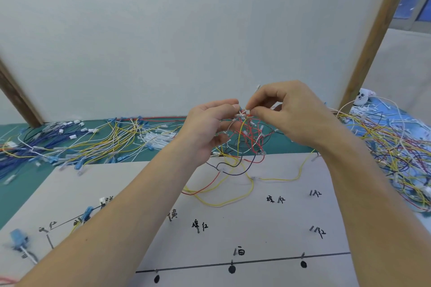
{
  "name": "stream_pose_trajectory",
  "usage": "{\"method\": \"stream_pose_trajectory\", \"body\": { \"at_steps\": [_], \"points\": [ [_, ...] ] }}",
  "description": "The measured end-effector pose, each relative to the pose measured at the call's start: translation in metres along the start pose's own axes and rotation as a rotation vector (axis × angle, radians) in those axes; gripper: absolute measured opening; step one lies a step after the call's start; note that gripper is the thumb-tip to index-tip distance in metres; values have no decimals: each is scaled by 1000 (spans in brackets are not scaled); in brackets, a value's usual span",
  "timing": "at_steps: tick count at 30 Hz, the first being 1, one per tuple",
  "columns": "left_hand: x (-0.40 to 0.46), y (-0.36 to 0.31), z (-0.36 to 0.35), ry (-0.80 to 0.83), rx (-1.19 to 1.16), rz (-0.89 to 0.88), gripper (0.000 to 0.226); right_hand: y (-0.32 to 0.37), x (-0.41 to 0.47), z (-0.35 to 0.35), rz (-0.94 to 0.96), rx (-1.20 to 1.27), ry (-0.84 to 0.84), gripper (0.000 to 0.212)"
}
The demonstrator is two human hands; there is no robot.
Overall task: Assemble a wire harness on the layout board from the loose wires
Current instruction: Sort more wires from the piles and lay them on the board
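I hold a small white connector (242, 114) in the air above the far edge of the layout board (268, 221), and a tangle of red, yellow, white and dark wires (247, 140) hangs from it down to the board. My left hand (210, 128) pinches the connector from the left side between thumb and fingers, and my right hand (289, 114) pinches at it from the right, with the thumb and first finger closed on the wire ends there. Some yellow and red wires (224, 196) of this bunch lie in loops on the board, which carries black handwritten marks, short pegs and a black line with dots near me. On the left part of the board a blue connector (86, 213) sits on a peg. Behind the board, on the green surface (28, 184), lie the loose wires: blue and yellow ones (70, 144) to the left, a pile of white cable ties (156, 138) near the middle, and a big mixed heap (396, 158) at the right.
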State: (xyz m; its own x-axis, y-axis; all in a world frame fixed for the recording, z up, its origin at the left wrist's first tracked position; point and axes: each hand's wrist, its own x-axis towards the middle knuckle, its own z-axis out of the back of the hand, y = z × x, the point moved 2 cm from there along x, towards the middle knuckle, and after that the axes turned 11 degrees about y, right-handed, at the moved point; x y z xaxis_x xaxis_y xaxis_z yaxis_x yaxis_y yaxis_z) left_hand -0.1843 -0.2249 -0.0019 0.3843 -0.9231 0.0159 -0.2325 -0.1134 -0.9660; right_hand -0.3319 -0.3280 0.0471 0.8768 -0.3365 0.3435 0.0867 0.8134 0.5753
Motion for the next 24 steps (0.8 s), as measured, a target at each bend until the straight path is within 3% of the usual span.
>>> {"method": "stream_pose_trajectory", "body": {
  "at_steps": [7, 16, 24],
  "points": [
    [-3, -2, -3, 16, 62, -56, 15, -9, 2, -5, -130, 167, -34, 14],
    [-1, -3, -5, -44, 52, -36, 10, -6, 2, -2, -120, 293, -152, 17],
    [-2, -8, -5, -24, 206, -197, 10, -7, 0, -5, -140, 90, 30, 17]
  ]
}}
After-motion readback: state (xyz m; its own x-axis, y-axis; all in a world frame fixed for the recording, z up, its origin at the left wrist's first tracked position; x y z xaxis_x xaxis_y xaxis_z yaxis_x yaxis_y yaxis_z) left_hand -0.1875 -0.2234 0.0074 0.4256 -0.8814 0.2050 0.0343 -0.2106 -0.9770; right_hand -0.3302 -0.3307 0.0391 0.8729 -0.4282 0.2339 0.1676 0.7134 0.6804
